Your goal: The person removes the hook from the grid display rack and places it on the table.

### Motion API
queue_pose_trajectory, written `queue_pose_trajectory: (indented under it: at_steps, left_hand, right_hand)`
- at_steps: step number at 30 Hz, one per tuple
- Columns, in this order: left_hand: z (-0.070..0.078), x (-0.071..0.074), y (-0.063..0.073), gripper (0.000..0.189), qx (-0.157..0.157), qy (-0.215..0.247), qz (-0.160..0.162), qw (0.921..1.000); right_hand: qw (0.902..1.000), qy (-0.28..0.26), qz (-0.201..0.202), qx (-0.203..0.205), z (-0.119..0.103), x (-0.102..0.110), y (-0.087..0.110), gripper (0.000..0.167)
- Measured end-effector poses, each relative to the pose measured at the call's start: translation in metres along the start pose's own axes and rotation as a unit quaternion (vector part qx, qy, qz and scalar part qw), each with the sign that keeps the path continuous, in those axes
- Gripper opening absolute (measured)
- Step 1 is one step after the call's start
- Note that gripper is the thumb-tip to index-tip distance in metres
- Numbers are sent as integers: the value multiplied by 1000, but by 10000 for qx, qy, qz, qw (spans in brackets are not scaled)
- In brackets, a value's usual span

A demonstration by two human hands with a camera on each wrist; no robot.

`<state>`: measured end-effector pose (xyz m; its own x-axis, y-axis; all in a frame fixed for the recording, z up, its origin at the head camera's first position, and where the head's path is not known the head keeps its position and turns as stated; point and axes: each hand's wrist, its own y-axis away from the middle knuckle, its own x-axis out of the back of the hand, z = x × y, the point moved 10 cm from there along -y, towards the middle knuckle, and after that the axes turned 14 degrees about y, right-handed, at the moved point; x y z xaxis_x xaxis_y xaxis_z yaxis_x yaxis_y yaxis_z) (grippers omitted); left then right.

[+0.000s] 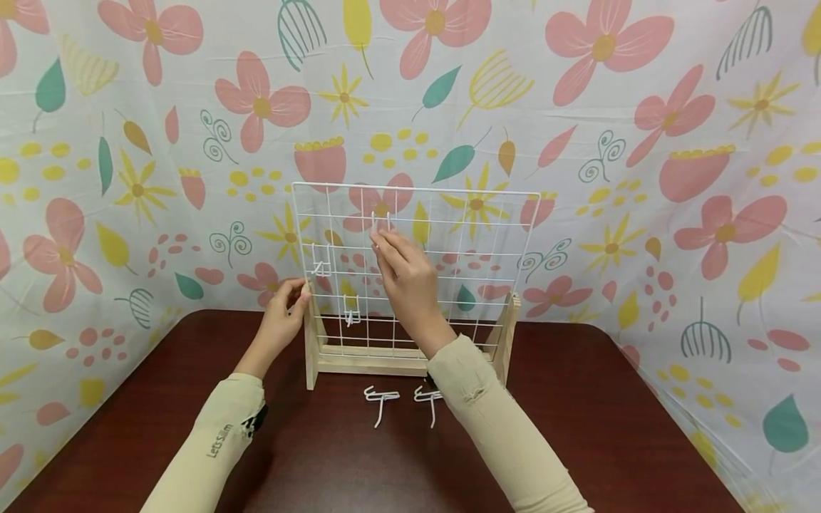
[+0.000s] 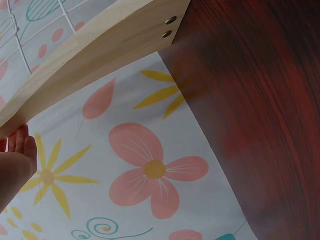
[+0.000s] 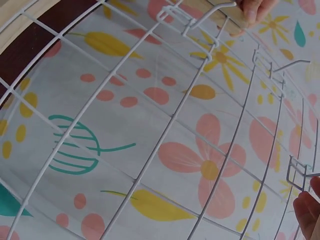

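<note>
pinching hook [image 1: 380, 222] on grid [image 1: 487, 214], right hand [image 1: 407, 274]; left hand [image 1: 285, 313] steadying frame [image 1: 312, 349].

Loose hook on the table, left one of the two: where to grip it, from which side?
Pinch the long straight prong of the left loose hook from above, probably coming from the near table edge. It lies flat with the prong pointing toward the person, and its bent end faces the rack's wooden base. The second hook lies close on its right, so approach from the left.

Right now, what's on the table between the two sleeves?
In the head view, two loose white wire hooks lie on the dark red wooden table, just before the wooden stand.
</note>
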<state>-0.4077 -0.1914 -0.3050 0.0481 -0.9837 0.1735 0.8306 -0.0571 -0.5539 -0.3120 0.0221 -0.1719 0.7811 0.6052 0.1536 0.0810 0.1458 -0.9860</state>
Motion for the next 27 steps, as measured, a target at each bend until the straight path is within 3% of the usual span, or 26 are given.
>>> queue_pose_trajectory:
  at_steps: [27]
  left_hand:
    - [0, 1, -2, 33, -77, -128, -1, 9999]
  right_hand:
    - [9988, -185, -162, 413, -9, 15, 28, 24]
